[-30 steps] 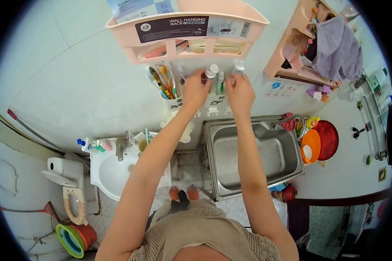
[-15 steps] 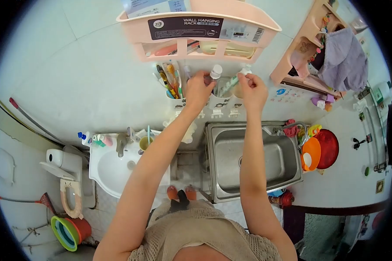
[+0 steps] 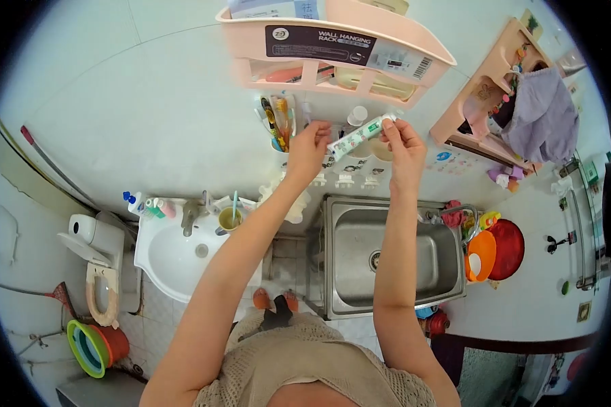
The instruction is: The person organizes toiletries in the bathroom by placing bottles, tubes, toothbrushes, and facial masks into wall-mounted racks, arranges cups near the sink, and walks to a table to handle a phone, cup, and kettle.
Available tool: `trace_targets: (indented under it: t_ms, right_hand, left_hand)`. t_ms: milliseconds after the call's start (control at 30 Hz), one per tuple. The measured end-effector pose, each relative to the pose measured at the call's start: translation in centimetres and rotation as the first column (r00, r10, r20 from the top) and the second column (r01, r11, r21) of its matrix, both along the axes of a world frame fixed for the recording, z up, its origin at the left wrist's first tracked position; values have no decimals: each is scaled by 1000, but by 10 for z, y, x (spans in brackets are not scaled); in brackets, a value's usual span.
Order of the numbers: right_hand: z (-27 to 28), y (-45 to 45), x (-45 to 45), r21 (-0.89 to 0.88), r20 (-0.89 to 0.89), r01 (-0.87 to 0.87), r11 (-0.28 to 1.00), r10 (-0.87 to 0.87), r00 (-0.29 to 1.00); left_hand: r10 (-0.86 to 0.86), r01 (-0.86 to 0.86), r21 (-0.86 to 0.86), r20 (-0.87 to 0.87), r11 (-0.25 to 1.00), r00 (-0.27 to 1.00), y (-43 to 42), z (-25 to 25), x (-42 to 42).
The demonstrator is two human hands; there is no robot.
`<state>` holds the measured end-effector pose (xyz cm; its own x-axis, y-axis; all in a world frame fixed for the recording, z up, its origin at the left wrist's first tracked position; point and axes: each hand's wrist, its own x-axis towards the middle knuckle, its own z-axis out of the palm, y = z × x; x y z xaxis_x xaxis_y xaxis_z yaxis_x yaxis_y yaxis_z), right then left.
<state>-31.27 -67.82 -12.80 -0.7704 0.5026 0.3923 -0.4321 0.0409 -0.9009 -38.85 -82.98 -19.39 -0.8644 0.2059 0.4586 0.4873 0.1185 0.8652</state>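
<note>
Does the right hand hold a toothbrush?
No, the right hand pinches a white-and-green tube, while the toothbrushes stand beside the left hand.

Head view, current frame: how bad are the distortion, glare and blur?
Head view: strong fisheye bowing, black vignetted corners; head view: diffuse light, soft reflections in the steel sink; head view: large print on the rack label legible, the tube's small print too small to read.

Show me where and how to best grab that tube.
I'd pinch the tube across its printed middle, from the person's side: the right hand holds its upper end, and the slim body slants down toward the left hand, its middle uncovered.
</note>
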Motion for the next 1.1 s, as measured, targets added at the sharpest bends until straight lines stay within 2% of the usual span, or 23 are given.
trace_targets:
  t_ms: [33, 100, 167, 233, 267, 333, 367, 433, 533, 633, 767, 833, 867, 933, 1067, 1100]
  right_hand:
    - [0, -3, -2, -3, -32, -3, 1000, 3, 999]
    - [-2, -16, -12, 59, -34, 42, 997, -40, 999]
    - [-5, -28, -25, 119, -48, 88, 989, -83, 995]
    - [-11, -39, -36, 421, -29, 199, 885, -206, 978]
    - [-12, -42, -39, 421, -30, 195, 886, -202, 979]
    - [-12, -50, -45, 677, -19, 284, 679, -370, 929]
    - [-13, -54, -47, 675, -18, 281, 682, -365, 931]
    - [-17, -58, -52, 825, 21, 262, 501, -489, 872]
    - [-20, -58, -56, 871, 30, 224, 438, -501, 865]
    - [-22, -57, -55, 905, 24, 209, 371, -534, 845]
    - [-20, -46, -47, 890, 66, 164, 426, -475, 877]
    - [-15, -37, -37, 795, 143, 229, 561, -541, 829]
    - [-17, -29, -31, 795, 145, 231, 560, -546, 825]
    - [-20, -10, -21, 644, 84, 356, 677, -525, 847]
    - [-28, 17, -5, 613, 109, 381, 692, -552, 827]
    - [-33, 24, -2, 585, 71, 443, 680, -587, 807]
  left_hand:
    - [4, -4, 0, -1, 1000, 1000, -7, 1, 5]
    - [-7, -16, 216, 105, 976, 994, -22, -1, 16]
    - [56, -74, 208, 90, 975, 994, -38, -4, 20]
    - [111, -133, 229, 109, 964, 988, -51, -8, 22]
    - [115, -137, 228, 108, 964, 987, -56, -9, 22]
    - [114, -139, 198, 134, 970, 984, -65, -7, 24]
    - [118, -143, 196, 134, 970, 984, -69, -6, 26]
    - [113, -140, 174, 161, 975, 981, -73, -5, 27]
    - [116, -131, 127, 120, 983, 986, -75, -9, 27]
    - [86, -103, 169, 102, 980, 991, -68, -12, 28]
    - [53, -76, 203, 115, 976, 992, -57, -12, 28]
    - [38, -57, 143, 137, 988, 990, -55, -13, 30]
    - [32, -52, 142, 139, 988, 990, -55, -14, 30]
    - [66, -78, 98, 122, 992, 990, -55, -12, 31]
    - [86, -88, 38, 52, 995, 995, -51, -8, 34]
    - [95, -95, 18, 36, 995, 995, -50, -8, 35]
